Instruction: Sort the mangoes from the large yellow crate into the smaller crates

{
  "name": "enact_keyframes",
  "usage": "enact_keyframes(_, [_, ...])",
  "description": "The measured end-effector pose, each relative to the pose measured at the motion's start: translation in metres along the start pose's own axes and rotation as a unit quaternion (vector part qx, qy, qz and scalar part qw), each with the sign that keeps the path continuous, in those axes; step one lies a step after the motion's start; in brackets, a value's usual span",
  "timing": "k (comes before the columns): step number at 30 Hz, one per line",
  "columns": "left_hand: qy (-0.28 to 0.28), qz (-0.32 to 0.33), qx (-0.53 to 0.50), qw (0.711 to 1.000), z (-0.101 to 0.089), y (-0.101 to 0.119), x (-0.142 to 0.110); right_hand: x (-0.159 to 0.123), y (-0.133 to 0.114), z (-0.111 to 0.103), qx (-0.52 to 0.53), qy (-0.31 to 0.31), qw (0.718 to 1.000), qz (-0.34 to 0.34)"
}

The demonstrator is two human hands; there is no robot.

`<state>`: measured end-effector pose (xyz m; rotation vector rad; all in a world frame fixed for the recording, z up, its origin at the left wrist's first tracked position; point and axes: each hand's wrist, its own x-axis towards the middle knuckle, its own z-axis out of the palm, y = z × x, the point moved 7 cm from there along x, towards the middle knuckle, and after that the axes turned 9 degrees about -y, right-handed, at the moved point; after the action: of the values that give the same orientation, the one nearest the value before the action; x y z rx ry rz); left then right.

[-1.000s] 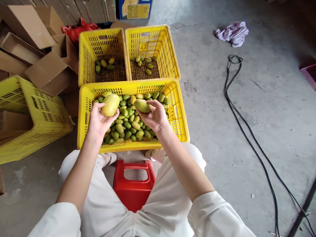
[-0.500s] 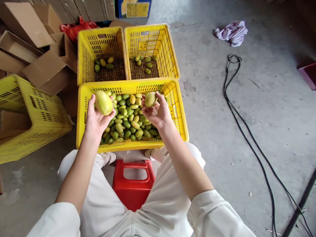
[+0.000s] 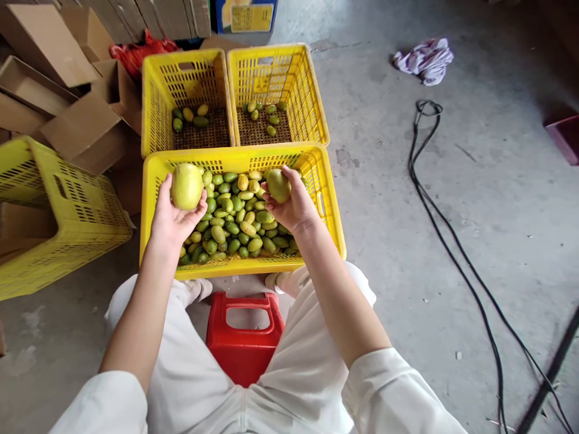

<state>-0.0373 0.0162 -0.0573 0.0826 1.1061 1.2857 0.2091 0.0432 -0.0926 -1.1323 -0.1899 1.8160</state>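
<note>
A pale fruit (image 3: 187, 186) sits in the left hand's (image 3: 175, 222) curled fingers and a greener fruit (image 3: 278, 185) in the right hand's (image 3: 296, 208), over a well-filled front crate (image 3: 244, 269); the back-left crate (image 3: 152, 108) and back-right crate (image 3: 307, 93) hold few, so most seems left.

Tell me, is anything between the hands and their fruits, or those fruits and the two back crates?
Nothing visible separates the left hand from its pale fruit or the right hand from its greener fruit; each holds its own. Toward the back crates, the front crate's far rim lies between.
</note>
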Motion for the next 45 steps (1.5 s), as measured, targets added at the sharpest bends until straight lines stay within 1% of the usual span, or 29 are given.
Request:
enact_keyframes(4, [-0.003, -0.019, 0.002, 1.0, 0.005, 0.0, -0.003, 0.002, 0.0, 0.003, -0.003, -0.014, 1.0, 0.008])
enact_keyframes(8, [-0.026, -0.022, 0.009, 0.999, 0.011, 0.001, -0.007, 0.004, 0.001, 0.003, 0.01, -0.018, 1.0, 0.021])
enact_keyframes(11, [-0.039, -0.003, 0.008, 0.999, 0.013, 0.004, -0.008, 0.006, 0.002, 0.001, 0.027, -0.02, 0.999, 0.029])
enact_keyframes(14, [-0.037, 0.022, 0.006, 0.999, 0.012, 0.009, -0.009, 0.007, 0.001, 0.001, 0.047, -0.028, 0.998, 0.038])
enact_keyframes(21, [-0.012, 0.071, 0.002, 0.997, 0.012, 0.025, -0.015, 0.005, -0.003, -0.001, 0.047, -0.049, 0.997, 0.043])
enact_keyframes(25, [0.0, 0.084, 0.019, 0.996, 0.01, 0.033, -0.017, 0.005, -0.005, -0.002, 0.05, -0.044, 0.997, 0.037])
enact_keyframes(27, [0.019, 0.078, 0.041, 0.996, 0.005, 0.035, -0.016, 0.007, -0.005, -0.004, 0.054, -0.03, 0.998, 0.028])
enact_keyframes(29, [0.044, 0.056, 0.057, 0.996, -0.002, 0.033, -0.012, 0.01, 0.0, -0.008, 0.057, -0.01, 0.998, 0.028])
enact_keyframes(31, [0.071, 0.02, 0.06, 0.996, -0.01, 0.027, -0.007, 0.015, 0.007, -0.013, 0.061, 0.01, 0.998, 0.034])
enact_keyframes(34, [0.098, -0.045, 0.05, 0.993, -0.024, 0.011, 0.005, 0.024, 0.02, -0.026, 0.062, 0.042, 0.996, 0.041])
enact_keyframes(37, [0.126, -0.093, 0.046, 0.987, -0.037, -0.005, 0.017, 0.026, 0.036, -0.044, 0.05, 0.118, 0.989, 0.078])
enact_keyframes(39, [0.149, -0.114, 0.048, 0.981, -0.046, -0.012, 0.023, 0.025, 0.042, -0.052, 0.045, 0.162, 0.98, 0.105])
enact_keyframes(42, [0.18, -0.126, 0.051, 0.974, -0.051, -0.01, 0.033, 0.033, 0.039, -0.052, 0.039, 0.187, 0.975, 0.117])
enact_keyframes(43, [0.189, -0.124, 0.054, 0.973, -0.049, -0.006, 0.038, 0.038, 0.034, -0.048, 0.038, 0.189, 0.974, 0.116])
enact_keyframes(45, [0.2, -0.107, 0.061, 0.972, -0.04, 0.009, 0.05, 0.053, 0.018, -0.036, 0.035, 0.184, 0.976, 0.106])
